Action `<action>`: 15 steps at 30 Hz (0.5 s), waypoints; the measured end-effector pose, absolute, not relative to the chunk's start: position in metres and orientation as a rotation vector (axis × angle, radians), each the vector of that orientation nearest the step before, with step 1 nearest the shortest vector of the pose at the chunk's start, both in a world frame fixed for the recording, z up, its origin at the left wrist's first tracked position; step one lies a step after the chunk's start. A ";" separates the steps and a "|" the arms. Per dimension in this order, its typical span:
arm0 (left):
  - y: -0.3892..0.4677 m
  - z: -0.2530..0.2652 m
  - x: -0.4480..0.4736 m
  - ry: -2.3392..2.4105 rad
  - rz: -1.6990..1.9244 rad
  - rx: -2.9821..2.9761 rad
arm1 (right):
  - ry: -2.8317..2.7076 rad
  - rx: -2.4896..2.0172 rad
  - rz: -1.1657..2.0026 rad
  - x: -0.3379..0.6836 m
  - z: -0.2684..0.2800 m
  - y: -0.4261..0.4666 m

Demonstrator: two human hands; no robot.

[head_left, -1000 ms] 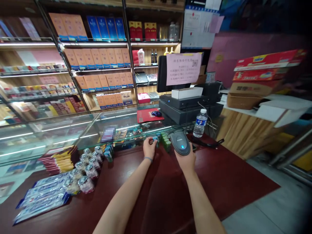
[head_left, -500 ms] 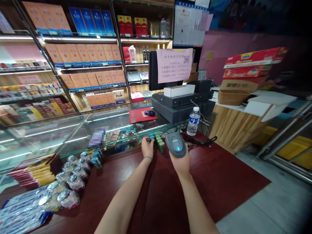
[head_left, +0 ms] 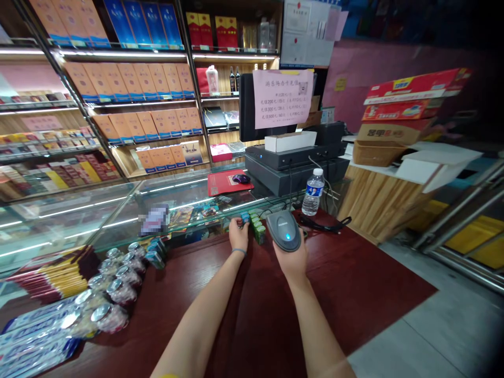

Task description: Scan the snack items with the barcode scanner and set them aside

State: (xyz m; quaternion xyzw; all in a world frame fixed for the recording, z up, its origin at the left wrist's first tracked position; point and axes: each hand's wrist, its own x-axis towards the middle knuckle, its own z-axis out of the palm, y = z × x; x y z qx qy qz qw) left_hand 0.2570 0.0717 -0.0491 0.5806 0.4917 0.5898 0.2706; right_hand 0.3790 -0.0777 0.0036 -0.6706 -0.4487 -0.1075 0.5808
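My right hand (head_left: 293,258) is wrapped round a grey barcode scanner (head_left: 283,231), which has a blue light glowing on its top. My left hand (head_left: 238,236) is closed on a small blue container (head_left: 245,217) at the back edge of the dark red tabletop (head_left: 189,294). Just right of those fingers stands a short row of small green containers (head_left: 259,231), between the left hand and the scanner. The lower part of the blue container is hidden by my fingers.
A water bottle (head_left: 313,193) and a black cable (head_left: 326,226) are to the right. Lidded jars (head_left: 122,290), small teal packs (head_left: 156,253) and blue-white packets (head_left: 39,336) lie left. Behind are a glass counter (head_left: 98,210), a mouse (head_left: 241,179) and a monitor (head_left: 247,107).
The view has tilted down slightly, so the background sits a little higher. Both hands keep their holds, with hardly any movement over the tabletop.
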 end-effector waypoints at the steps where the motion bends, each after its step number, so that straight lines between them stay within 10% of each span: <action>1: 0.072 -0.049 0.257 1.319 1.591 1.560 | -1.047 -1.568 -0.251 0.379 0.005 -0.078; 15: 0.031 -0.021 0.178 1.217 1.765 1.459 | -1.100 -1.514 -0.276 0.368 0.009 -0.082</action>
